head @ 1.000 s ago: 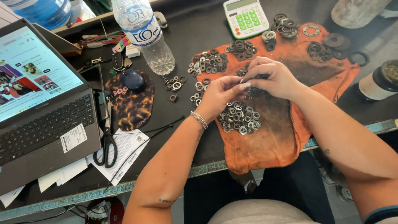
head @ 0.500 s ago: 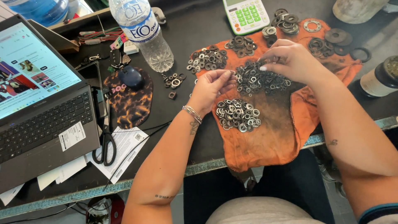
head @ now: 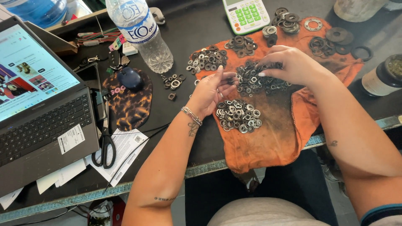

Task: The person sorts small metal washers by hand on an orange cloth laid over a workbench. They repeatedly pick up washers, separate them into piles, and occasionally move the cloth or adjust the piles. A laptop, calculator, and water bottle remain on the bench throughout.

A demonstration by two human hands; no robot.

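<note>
An orange cloth (head: 276, 138) lies on the dark bench, covered with sorted heaps of metal washers. My right hand (head: 293, 65) rests on the heap of dark washers (head: 255, 83), fingers curled and fingertips pinching into it. My left hand (head: 211, 90) is just left of that heap, cupped with the fingers raised; what lies in its palm is hidden. A heap of shiny washers (head: 238, 115) sits right below my left hand. Another small heap (head: 207, 59) is farther back on the cloth, and larger rings (head: 331, 39) lie at its far right corner.
An open laptop (head: 42, 113) fills the left side. Scissors (head: 105, 144) and papers lie by it, with a mouse (head: 130, 78) on a mottled pad. A water bottle (head: 142, 33), a calculator (head: 246, 14) and a dark jar (head: 383, 75) stand around the cloth.
My hands, pinched together over the shiny heap a second ago, have parted. The right hand moved back to the dark washer heap; the left hand opened into a cup.
</note>
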